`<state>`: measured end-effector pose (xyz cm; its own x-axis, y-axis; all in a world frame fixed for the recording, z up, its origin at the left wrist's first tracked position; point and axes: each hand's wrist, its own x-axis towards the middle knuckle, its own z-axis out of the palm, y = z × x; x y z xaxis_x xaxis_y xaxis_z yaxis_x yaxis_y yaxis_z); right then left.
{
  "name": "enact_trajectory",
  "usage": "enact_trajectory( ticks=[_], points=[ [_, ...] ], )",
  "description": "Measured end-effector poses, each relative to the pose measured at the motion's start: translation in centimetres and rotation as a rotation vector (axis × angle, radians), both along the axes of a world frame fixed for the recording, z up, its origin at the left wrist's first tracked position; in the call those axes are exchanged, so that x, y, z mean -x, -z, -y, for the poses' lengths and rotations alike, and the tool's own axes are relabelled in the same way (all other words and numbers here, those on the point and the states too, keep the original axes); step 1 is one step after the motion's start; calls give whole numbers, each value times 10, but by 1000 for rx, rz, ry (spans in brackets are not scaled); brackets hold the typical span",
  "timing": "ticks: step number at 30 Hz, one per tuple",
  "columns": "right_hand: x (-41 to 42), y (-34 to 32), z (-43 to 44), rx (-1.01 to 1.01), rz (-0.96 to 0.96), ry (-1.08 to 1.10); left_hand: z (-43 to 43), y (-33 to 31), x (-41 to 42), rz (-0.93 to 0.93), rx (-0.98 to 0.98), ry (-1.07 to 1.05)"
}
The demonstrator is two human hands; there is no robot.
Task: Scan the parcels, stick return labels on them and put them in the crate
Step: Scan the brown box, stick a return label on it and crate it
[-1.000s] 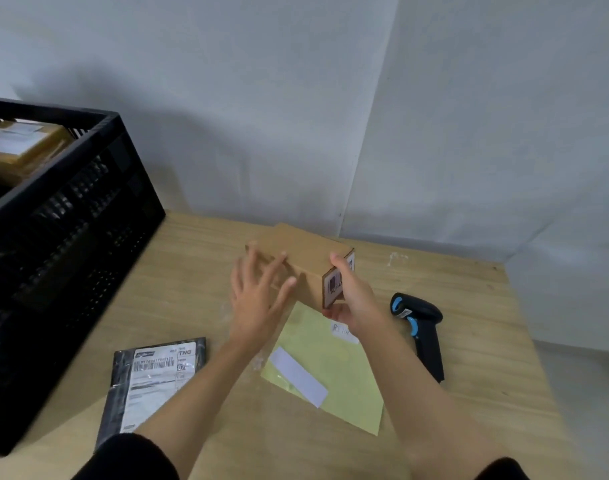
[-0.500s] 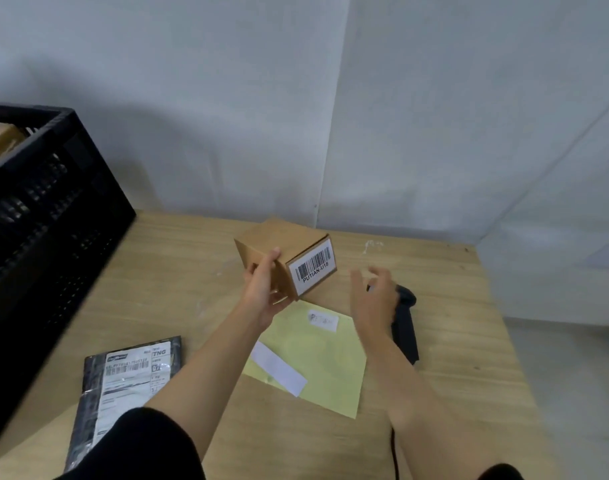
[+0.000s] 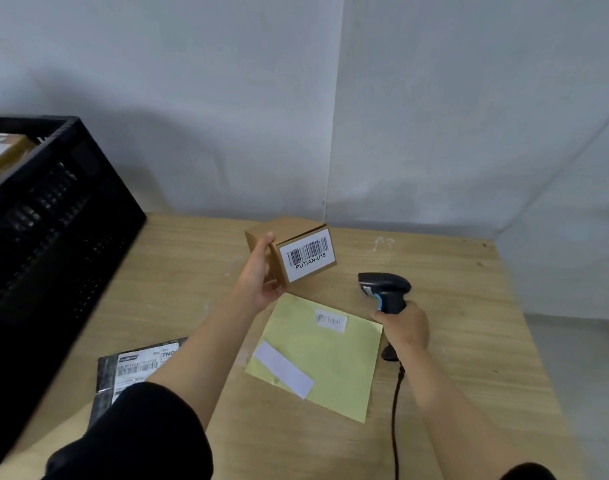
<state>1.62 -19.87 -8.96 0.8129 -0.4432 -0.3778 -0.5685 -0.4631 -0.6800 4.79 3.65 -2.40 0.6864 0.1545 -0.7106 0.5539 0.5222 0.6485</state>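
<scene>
Left hand: we are gripping the cardboard box point(image 3: 296, 227) in our left hand point(image 3: 261, 277), thumb lying along its near side and fingers curled behind it.
Box: we are holding it tilted above the table point(image 3: 469, 306), near the far edge, with its barcode label point(image 3: 308, 256) reading PUTIAN-U18 facing us.
Right hand: we are clenching our right hand point(image 3: 405, 329) round the handle of the black scanner point(image 3: 382, 289), whose head is pointing left toward the box but is staying apart from it.
Cable: the cord point(image 3: 395, 410) is trailing from the handle base toward us.
Label sheet: a yellow sheet point(image 3: 330, 372) is lying flat between our arms, carrying a RETURN label point(image 3: 330, 321) near its far edge and a blank white strip point(image 3: 284, 369) nearer us.
Other parcel: a black mailer bag point(image 3: 133, 370) is lying on the table beside our left forearm, partly hidden by our sleeve.
Crate: the black crate point(image 3: 53, 237) is standing at the left of the table, with a brown parcel point(image 3: 1, 155) showing inside.
</scene>
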Motion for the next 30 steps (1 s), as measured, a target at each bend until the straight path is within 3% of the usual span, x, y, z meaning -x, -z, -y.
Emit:
enact_trajectory(
  ticks=[2,7,11,15,20,30],
  points=[
    [-5,-11,-8,-129,-11,-47,-9,-2,2,-6,-25,-15],
    [-5,-42,-26,-739,-178,-183,-36,-13,7,-43,-58,-54],
    [5,-65,-40,-920,-129,-409,-59,-22,13,-86,-45,-64],
    [17,-79,-63,-847,105,-459,-67,-24,25,-92,-40,-79],
    [36,-81,-96,-614,261,-456,-67,-19,36,-83,-48,-102],
    [47,-83,-114,-383,324,-470,-66,-17,46,-94,-47,-136]
  ],
)
